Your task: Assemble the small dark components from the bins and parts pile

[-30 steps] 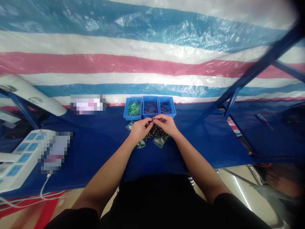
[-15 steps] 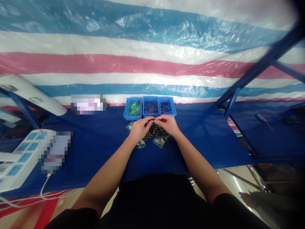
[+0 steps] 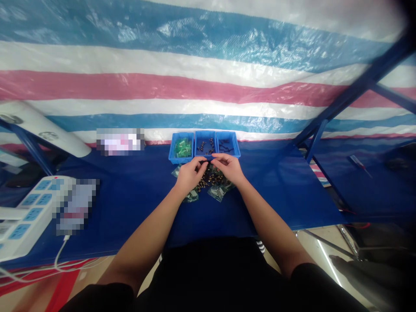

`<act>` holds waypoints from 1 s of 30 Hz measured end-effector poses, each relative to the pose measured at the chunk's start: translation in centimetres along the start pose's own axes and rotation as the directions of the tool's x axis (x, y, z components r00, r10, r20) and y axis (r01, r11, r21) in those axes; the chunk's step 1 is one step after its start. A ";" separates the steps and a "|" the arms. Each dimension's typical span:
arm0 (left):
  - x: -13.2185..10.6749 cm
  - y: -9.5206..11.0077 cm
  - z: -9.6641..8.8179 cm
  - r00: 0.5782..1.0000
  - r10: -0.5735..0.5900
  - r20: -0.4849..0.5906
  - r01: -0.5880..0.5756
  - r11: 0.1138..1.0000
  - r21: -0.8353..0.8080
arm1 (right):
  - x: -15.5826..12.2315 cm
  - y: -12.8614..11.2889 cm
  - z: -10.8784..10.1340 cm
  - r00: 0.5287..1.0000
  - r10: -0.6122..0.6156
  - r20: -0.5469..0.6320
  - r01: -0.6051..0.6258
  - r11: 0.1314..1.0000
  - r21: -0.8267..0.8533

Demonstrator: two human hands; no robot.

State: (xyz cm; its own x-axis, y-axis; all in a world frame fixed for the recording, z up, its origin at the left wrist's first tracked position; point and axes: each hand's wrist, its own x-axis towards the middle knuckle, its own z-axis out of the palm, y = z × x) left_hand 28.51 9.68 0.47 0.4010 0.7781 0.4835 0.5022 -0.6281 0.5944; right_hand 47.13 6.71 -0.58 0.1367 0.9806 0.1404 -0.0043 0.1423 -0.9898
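Note:
My left hand [image 3: 189,174] is closed in a pinch above a heap of small brass-and-black screw-like parts [image 3: 204,182]. A small dark piece seems to be at its fingertips, too small to name. Just to the right, my right hand [image 3: 230,168] has its thumb and forefinger a little apart, with nothing visible between them. Small clear bags of pale pieces [image 3: 218,191] lie around the heap, partly under my hands. Right behind the hands stand a blue bin of green pieces [image 3: 182,148], a blue bin of brass-and-black parts [image 3: 205,145] and a blue bin of dark screws [image 3: 227,145].
A white power strip [image 3: 39,208] and a blurred-out flat object with a white cable [image 3: 60,251] are at the left of the blue table [image 3: 130,195]. A white roll [image 3: 52,130] leans behind them. Blue frame bars [image 3: 320,125] rise at the right, before a striped sheet [image 3: 208,86].
My fingertips met over the heap before; now they are apart. My right hand has shifted slightly up and its thumb and forefinger have spread. The bins have not moved.

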 end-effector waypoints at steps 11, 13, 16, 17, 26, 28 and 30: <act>0.1 -0.2 0.1 0.999 -0.011 0.032 0.010 1.000 0.002 | -0.1 -0.3 -0.1 1.000 -0.021 0.018 0.021 0.999 -0.027; 0.1 -0.1 0.0 0.999 -0.018 0.028 0.018 1.000 0.004 | -0.1 -0.2 0.0 1.000 -0.013 0.021 0.014 0.999 -0.029; 0.1 0.0 -0.1 0.999 -0.021 0.024 0.021 1.000 0.012 | -0.1 -0.1 0.0 1.000 -0.004 0.027 0.004 0.999 -0.032; 0.1 0.0 -0.1 1.000 -0.019 0.023 0.019 1.000 0.013 | -0.1 -0.1 0.0 1.000 -0.007 0.023 0.008 0.999 -0.038; 0.1 0.1 -0.1 0.999 -0.011 0.034 0.011 1.000 -0.012 | -0.1 0.0 -0.1 0.998 -0.069 -0.010 0.068 0.996 -0.066; 0.1 0.1 -0.1 1.000 -0.007 0.027 0.008 1.000 -0.005 | -0.2 -0.1 -0.1 0.998 -0.055 -0.006 0.054 0.996 -0.066; 0.1 0.1 -0.1 1.000 -0.005 0.025 0.005 1.000 0.002 | -0.2 -0.2 0.0 0.999 -0.049 -0.003 0.049 0.997 -0.066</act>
State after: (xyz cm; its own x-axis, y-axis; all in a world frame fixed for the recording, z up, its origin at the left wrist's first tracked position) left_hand 28.49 9.70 0.63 0.4175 0.7811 0.4643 0.5057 -0.6243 0.5955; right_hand 47.10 6.47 -0.45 0.1397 0.9721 0.1886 0.0677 0.1807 -0.9812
